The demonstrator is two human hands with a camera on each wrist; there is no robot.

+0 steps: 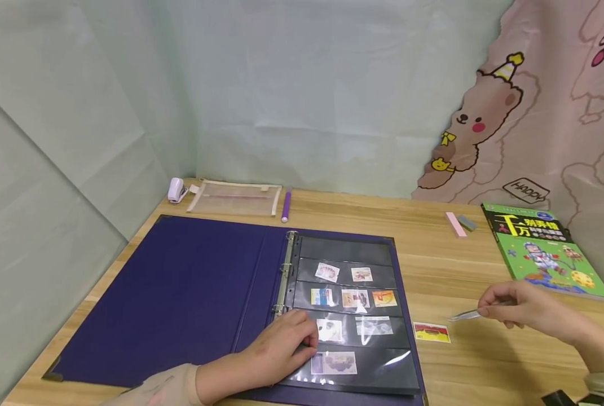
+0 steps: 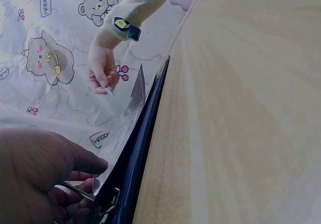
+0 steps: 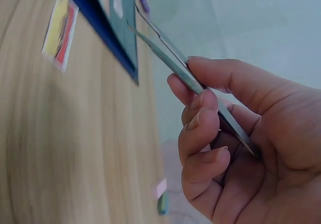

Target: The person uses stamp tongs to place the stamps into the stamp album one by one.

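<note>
A blue ring-bound stamp album [image 1: 195,293] lies spread on the table, its black pocket page [image 1: 347,248] at right with several stamps under clear strips. My left hand [image 1: 283,344] rests at the page's lower left, fingers bent, beside the bottom stamp [image 1: 339,363]. In the left wrist view the thumb and fingers [image 2: 65,156] are near a binder ring and clear film; I cannot tell whether they pinch the page. Metal tweezers [image 3: 185,73] are held in my right hand [image 3: 220,128], tips apart with nothing between them. Close by their tips, a red and yellow stamp [image 1: 431,332] lies on the table.
Behind the album are a white stapler [image 1: 177,190], a mesh zip pouch [image 1: 236,197] and a purple marker [image 1: 286,206]. Further right, a pink block [image 1: 456,224] and a grey-green block [image 1: 467,223] sit near a green book [image 1: 547,254].
</note>
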